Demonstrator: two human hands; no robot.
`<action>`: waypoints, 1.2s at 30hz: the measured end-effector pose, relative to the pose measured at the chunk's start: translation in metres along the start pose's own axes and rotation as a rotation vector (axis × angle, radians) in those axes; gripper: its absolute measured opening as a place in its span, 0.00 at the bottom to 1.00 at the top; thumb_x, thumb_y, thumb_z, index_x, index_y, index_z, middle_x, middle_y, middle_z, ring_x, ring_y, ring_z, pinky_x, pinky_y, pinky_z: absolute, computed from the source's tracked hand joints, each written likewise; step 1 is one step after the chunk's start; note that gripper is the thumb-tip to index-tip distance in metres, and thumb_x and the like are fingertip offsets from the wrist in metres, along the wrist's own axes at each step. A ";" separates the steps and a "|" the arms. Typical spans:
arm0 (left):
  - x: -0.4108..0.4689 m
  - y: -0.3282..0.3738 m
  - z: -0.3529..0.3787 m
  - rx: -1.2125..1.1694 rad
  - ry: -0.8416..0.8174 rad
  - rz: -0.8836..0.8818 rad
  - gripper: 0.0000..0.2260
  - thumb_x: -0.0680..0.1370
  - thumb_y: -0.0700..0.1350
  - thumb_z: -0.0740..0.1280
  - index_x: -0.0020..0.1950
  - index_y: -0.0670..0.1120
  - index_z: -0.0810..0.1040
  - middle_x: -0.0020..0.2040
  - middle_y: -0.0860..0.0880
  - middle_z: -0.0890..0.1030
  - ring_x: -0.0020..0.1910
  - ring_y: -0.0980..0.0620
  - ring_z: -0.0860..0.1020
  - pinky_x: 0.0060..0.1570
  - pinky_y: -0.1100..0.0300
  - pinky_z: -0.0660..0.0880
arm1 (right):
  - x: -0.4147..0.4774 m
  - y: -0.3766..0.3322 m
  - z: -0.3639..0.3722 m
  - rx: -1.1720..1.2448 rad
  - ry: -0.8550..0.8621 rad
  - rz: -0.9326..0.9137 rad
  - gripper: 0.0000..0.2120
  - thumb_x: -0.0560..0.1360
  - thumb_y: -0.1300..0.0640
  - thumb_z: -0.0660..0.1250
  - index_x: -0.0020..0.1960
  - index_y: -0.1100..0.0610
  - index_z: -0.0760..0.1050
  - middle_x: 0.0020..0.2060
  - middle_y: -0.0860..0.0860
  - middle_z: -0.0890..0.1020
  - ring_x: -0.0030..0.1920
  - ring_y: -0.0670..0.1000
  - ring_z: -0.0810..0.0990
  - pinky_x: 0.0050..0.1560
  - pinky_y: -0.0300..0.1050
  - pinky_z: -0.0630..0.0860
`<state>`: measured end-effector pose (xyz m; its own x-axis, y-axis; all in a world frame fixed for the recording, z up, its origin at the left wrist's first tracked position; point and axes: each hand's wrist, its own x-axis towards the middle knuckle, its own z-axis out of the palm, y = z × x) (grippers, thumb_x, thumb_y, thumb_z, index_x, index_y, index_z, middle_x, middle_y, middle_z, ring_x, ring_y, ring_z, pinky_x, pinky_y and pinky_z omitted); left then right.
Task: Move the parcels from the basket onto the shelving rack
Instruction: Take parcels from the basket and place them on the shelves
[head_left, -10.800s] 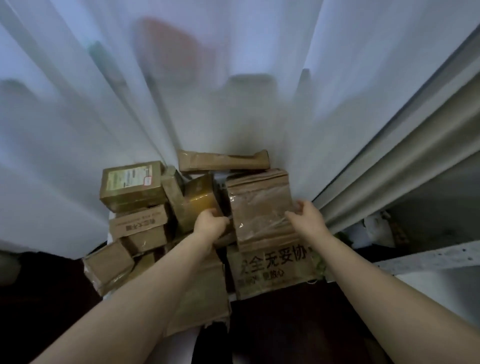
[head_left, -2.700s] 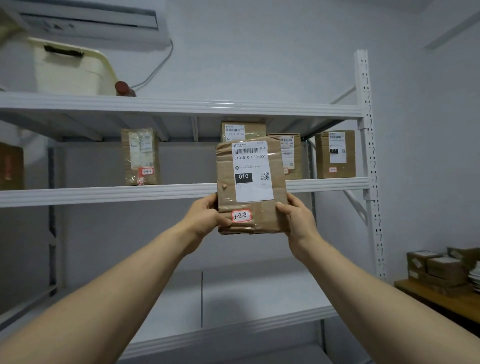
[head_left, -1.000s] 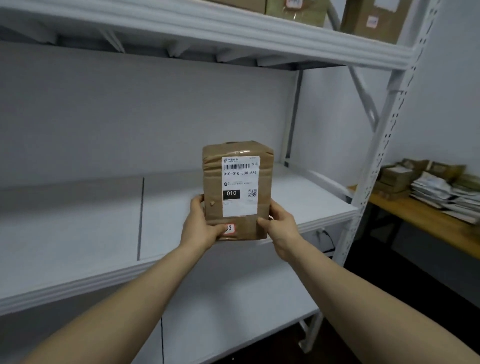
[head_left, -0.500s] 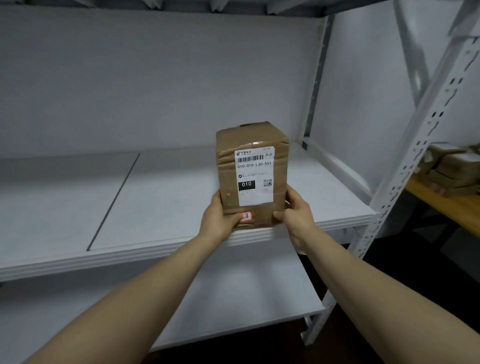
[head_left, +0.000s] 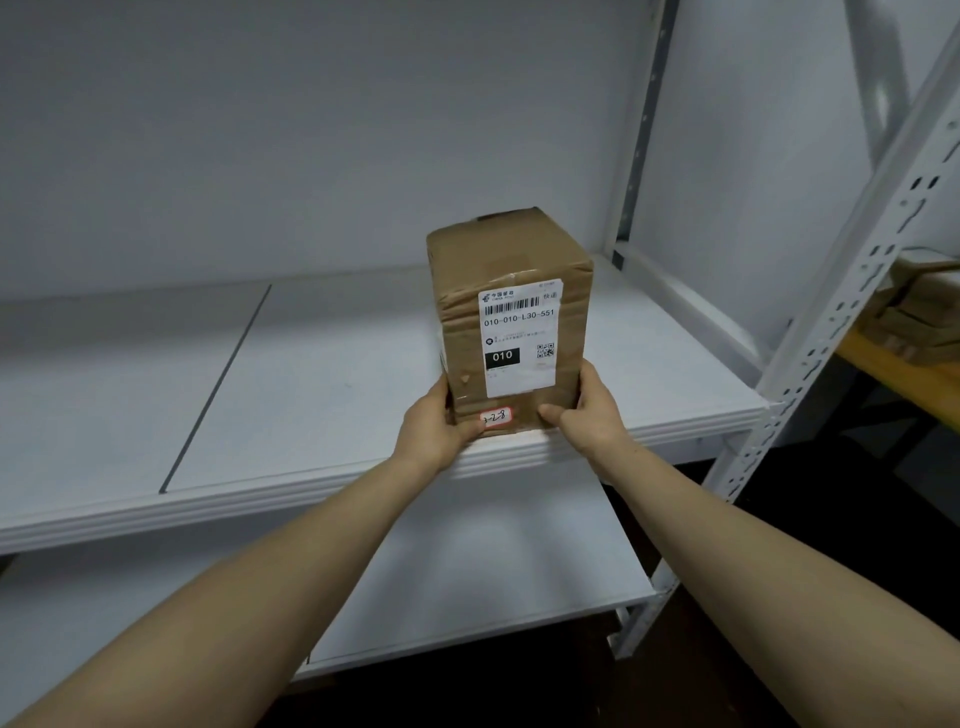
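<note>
A brown cardboard parcel with a white shipping label and a small red-edged sticker stands upright at the front edge of the white rack shelf. My left hand grips its lower left side, thumb on the front face. At the lower right side, my right hand holds it the same way. The parcel's base looks to be touching the shelf edge. The basket is out of view.
A perforated white upright stands at the right of the rack. A lower shelf lies below. A wooden table with stacked cartons is at the far right. A dark seam splits the shelf board.
I carried the parcel from the basket pile to the rack, lowered it from the upper shelf level, and over the last second moved it forward onto this shelf's front edge.
</note>
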<state>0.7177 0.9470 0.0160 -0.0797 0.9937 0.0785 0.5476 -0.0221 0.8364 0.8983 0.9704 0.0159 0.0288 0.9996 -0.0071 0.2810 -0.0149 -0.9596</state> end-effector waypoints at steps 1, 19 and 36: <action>0.001 0.000 0.000 -0.001 -0.003 -0.003 0.24 0.72 0.38 0.73 0.67 0.43 0.72 0.59 0.47 0.80 0.57 0.48 0.78 0.50 0.66 0.68 | 0.001 0.001 0.000 0.002 0.002 0.000 0.32 0.72 0.70 0.68 0.72 0.56 0.62 0.64 0.53 0.76 0.64 0.53 0.74 0.67 0.53 0.70; -0.023 -0.023 -0.029 0.040 0.127 -0.118 0.32 0.74 0.36 0.69 0.76 0.43 0.59 0.72 0.45 0.69 0.69 0.49 0.70 0.68 0.56 0.68 | -0.068 0.006 0.064 -0.020 0.381 -0.328 0.30 0.61 0.73 0.59 0.63 0.61 0.69 0.59 0.56 0.70 0.63 0.58 0.68 0.66 0.61 0.65; -0.333 -0.212 -0.279 0.382 0.581 -0.646 0.24 0.76 0.44 0.66 0.72 0.47 0.69 0.71 0.50 0.68 0.68 0.51 0.69 0.65 0.58 0.67 | -0.257 -0.037 0.391 -0.203 -0.861 -0.340 0.22 0.74 0.63 0.66 0.66 0.55 0.68 0.62 0.51 0.72 0.55 0.47 0.72 0.53 0.42 0.68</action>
<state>0.3957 0.5901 -0.0355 -0.8082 0.5889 0.0063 0.4798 0.6522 0.5868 0.5055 0.7241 -0.0566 -0.7803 0.6251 -0.0188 0.3081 0.3580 -0.8814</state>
